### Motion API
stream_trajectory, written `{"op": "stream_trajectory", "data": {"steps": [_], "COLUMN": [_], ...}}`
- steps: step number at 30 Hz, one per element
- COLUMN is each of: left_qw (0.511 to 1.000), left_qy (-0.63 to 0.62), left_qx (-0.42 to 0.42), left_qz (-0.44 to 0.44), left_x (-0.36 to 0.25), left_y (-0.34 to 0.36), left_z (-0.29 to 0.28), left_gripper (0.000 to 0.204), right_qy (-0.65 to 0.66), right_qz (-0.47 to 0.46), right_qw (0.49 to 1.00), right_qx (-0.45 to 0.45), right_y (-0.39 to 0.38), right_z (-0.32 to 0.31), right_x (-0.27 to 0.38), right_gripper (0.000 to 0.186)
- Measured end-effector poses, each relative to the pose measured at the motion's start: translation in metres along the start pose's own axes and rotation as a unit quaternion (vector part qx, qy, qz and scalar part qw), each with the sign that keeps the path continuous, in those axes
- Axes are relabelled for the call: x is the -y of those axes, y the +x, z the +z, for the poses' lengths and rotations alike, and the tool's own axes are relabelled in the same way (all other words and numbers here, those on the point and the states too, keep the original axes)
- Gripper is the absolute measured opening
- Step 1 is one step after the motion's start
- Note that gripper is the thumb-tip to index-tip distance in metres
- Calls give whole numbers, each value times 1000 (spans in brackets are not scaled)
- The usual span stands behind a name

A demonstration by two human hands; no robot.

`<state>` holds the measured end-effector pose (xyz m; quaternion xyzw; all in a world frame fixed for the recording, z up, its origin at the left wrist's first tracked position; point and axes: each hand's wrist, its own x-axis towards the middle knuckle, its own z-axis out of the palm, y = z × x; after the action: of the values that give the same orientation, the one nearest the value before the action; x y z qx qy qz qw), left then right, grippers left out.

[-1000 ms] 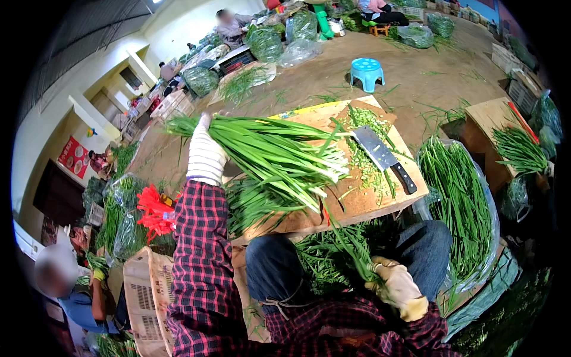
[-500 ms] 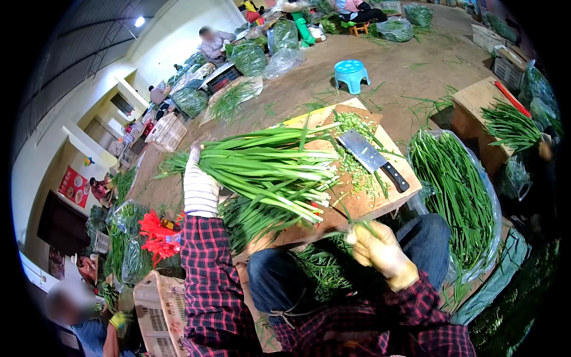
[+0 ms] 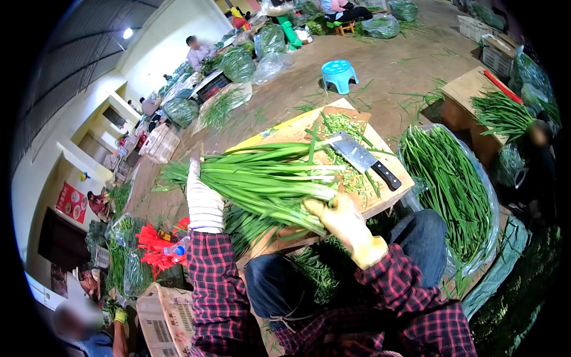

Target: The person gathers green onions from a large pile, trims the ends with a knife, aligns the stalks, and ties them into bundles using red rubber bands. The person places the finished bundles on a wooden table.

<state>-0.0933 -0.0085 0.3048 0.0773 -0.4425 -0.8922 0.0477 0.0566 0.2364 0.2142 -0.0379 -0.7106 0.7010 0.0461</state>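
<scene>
A big bunch of garlic chives [image 3: 270, 177] lies across in front of me, its pale stem ends to the right and its leaf tips to the left. My left hand [image 3: 204, 202], in a white striped glove, is wrapped round the leafy side. At the lower stem ends my right hand [image 3: 345, 225], in a yellowish glove, has its fingers closed on some stalks. Beyond it a cleaver [image 3: 358, 154] with a black handle rests on the wooden board [image 3: 389, 199], among chopped pale stem bits [image 3: 343, 124]. More green leaves [image 3: 247, 225] sit under the bunch.
To the right stands a plastic-lined container of chives [image 3: 449, 190]. A blue stool [image 3: 339, 74] is past the board. Red ties [image 3: 159, 245] and a pale plastic crate [image 3: 166, 315] are at my left. Another bunch [image 3: 502, 114] lies on a box at far right. Other people sit around.
My right hand has come up and left from above my knee to the stem ends of the bunch, and the thin strand it held no longer shows. My left hand keeps its grip.
</scene>
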Motion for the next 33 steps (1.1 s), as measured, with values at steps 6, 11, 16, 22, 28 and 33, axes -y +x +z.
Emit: {"op": "stream_trajectory", "data": {"steps": [6, 11, 16, 22, 28, 33], "left_qw": [998, 1000, 999, 998, 999, 998], "left_qy": [-5, -3, 44, 47, 17, 36], "left_qx": [53, 14, 14, 46, 33, 33], "left_qz": [-15, -10, -4, -7, -18, -30], "left_x": [-16, -12, 15, -5, -6, 9], "left_y": [11, 20, 16, 4, -6, 0], "left_z": [-31, -43, -14, -23, -16, -24], "left_gripper": [34, 31, 28, 26, 24, 30], "right_qy": [127, -318, 273, 150, -286, -66], "right_qz": [42, -106, 52, 2, -71, -39], "right_qw": [981, 940, 952, 975, 954, 992], "right_qx": [142, 57, 124, 164, 53, 98], "right_y": [-72, -74, -7, -53, -89, -38], "right_z": [-60, -56, -26, -31, -76, -27], "right_x": [-45, -34, -4, -10, -67, 10], "right_gripper": [33, 60, 46, 31, 35, 52]}}
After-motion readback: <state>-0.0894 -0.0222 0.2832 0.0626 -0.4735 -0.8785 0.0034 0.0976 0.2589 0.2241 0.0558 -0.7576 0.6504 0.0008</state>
